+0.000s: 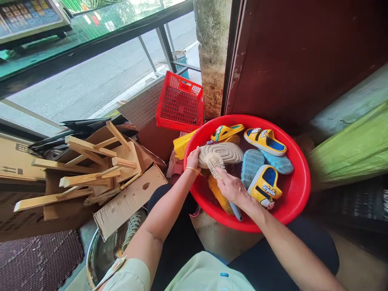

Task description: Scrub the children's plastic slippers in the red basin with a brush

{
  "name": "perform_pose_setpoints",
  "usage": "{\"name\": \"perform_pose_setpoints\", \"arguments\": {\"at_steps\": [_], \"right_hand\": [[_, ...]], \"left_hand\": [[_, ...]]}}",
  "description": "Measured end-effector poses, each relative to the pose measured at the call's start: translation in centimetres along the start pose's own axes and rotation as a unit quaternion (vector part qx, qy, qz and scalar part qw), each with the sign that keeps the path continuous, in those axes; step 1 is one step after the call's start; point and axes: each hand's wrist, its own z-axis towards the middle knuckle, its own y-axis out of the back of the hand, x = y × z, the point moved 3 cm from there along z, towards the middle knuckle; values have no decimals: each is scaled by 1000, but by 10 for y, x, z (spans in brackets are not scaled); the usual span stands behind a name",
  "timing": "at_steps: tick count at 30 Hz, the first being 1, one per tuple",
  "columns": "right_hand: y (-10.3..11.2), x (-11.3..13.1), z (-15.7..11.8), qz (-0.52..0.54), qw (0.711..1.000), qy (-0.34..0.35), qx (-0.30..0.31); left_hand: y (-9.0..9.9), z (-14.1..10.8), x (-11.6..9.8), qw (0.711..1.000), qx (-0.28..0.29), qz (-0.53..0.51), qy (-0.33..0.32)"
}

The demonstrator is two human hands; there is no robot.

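Fingers (222,174) grip scrub brush (214,165), head pointing up-left.

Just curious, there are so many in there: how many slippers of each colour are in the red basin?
Yellow slides with blue insoles: 3
Pale blue slippers: 2
Mustard-yellow slippers: 2 (one partly hidden)
Cream slipper: 1
Total: 8
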Motion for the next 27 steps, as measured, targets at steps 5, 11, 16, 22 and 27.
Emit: {"name": "perform_pose_setpoints", "arguments": {"at_steps": [5, 11, 16, 22, 27], "right_hand": [[40, -43, 5, -119, 980, -141, 78], [28, -21, 4, -100, 986, -116, 60], [26, -14, 3, -88, 987, -92, 100], [56, -93, -1, -141, 955, -246, 87], [36, -116, 11, -135, 952, -273, -2]], "left_hand": [[4, -1, 7, 999, -6, 11, 49], [1, -5, 11, 997, -18, 67, 25], [7, -5, 7, 986, -59, 149, -42], [-1, -13, -7, 963, 33, 267, 2], [-2, -32, -19, 907, 238, 340, 79]]}}
